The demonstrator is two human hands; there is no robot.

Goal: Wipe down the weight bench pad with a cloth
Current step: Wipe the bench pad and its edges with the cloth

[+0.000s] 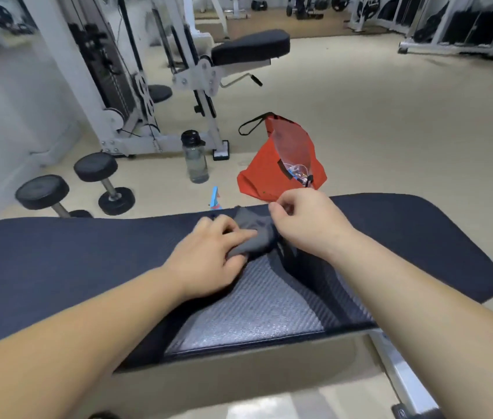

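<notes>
- Both hands work a bunched grey cloth [254, 237] lying on the bench pad [87, 267], near the pad's far edge.
- Left hand [208, 255] presses its fingers down on the cloth; right hand [302, 222] pinches a corner of it.
- Judging by this, the person is only arranging the cloth; wiping seems barely begun, with most of the pad left.

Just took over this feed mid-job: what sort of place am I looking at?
Most likely a gym. A cable machine stands ahead on the left, dumbbells lie on the floor, and both hands work a cloth on a bench pad.
</notes>
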